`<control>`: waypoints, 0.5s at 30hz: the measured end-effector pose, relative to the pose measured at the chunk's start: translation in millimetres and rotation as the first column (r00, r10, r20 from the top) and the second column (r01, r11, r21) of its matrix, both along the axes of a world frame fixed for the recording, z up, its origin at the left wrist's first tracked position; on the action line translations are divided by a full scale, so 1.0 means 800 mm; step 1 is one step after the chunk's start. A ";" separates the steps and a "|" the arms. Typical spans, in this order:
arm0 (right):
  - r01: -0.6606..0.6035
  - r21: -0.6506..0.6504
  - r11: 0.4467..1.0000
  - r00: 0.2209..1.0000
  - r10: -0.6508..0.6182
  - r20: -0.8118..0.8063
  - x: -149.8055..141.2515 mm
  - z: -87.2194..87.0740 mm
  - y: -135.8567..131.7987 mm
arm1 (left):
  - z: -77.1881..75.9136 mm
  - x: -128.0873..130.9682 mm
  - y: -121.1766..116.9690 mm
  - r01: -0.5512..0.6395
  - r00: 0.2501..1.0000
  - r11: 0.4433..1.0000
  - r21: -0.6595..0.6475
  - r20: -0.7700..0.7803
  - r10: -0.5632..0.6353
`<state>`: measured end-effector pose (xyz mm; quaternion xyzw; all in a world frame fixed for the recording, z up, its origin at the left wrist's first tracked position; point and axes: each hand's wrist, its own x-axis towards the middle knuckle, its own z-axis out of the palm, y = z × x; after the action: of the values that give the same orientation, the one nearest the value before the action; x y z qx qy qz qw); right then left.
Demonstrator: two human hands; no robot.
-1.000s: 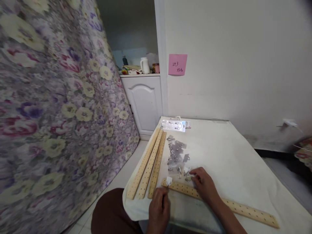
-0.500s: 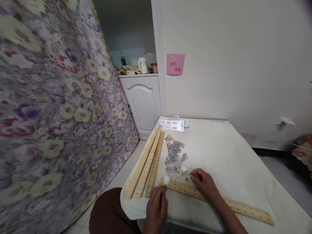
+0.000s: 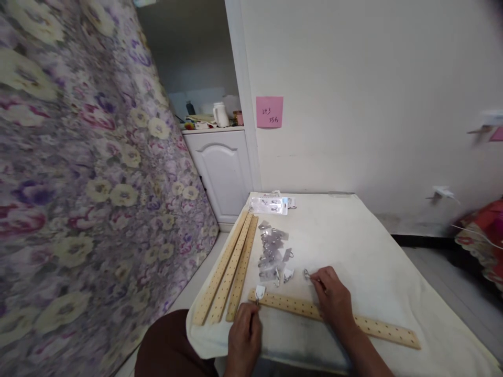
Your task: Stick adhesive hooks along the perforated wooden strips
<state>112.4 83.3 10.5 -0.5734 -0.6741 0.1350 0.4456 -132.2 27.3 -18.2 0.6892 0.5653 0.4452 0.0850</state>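
Note:
My left hand (image 3: 244,332) is closed at the left end of a perforated wooden strip (image 3: 291,304). Its fingertips pinch the metal end of a small white-backed hook (image 3: 260,292), which lies over the strip's end. My right hand (image 3: 334,296) reaches across the same strip, thumb and fingers pinched on a small metal hook (image 3: 307,274) just above the cloth. Left of that hook are another white-backed hook (image 3: 288,274) and a pile of hooks on clear backings (image 3: 271,251).
Three more perforated wooden strips (image 3: 236,262) lie lengthwise along the table's left side. A clear plastic hook package (image 3: 268,205) rests at the far edge of the cloth-covered table (image 3: 334,230). A floral curtain (image 3: 98,183) hangs on the left, and a wall (image 3: 353,104) stands behind.
My right hand has drawn away from the white-backed hook, carrying the small metal hook to the right. The left hand keeps its pinch at the strip's end. The view has turned slightly right.

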 end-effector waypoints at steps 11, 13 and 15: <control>-0.005 -0.206 0.979 0.838 -0.108 -0.535 0.018 -0.009 0.009 | 0.011 0.003 -0.006 0.045 0.996 0.999 -0.010 0.077 -0.044; -0.074 -0.266 0.961 0.736 -0.127 -0.665 0.019 -0.008 0.007 | 0.021 0.013 -0.012 0.102 0.988 0.994 -0.035 0.117 -0.097; -0.137 -0.282 0.950 0.650 -0.129 -0.749 0.018 -0.004 0.001 | 0.032 0.030 -0.019 0.180 0.972 0.979 -0.094 0.171 -0.163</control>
<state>126.8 84.4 7.5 -0.5257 -0.3964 0.4686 0.5890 -108.3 12.4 7.6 0.6912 0.5180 0.4596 0.2065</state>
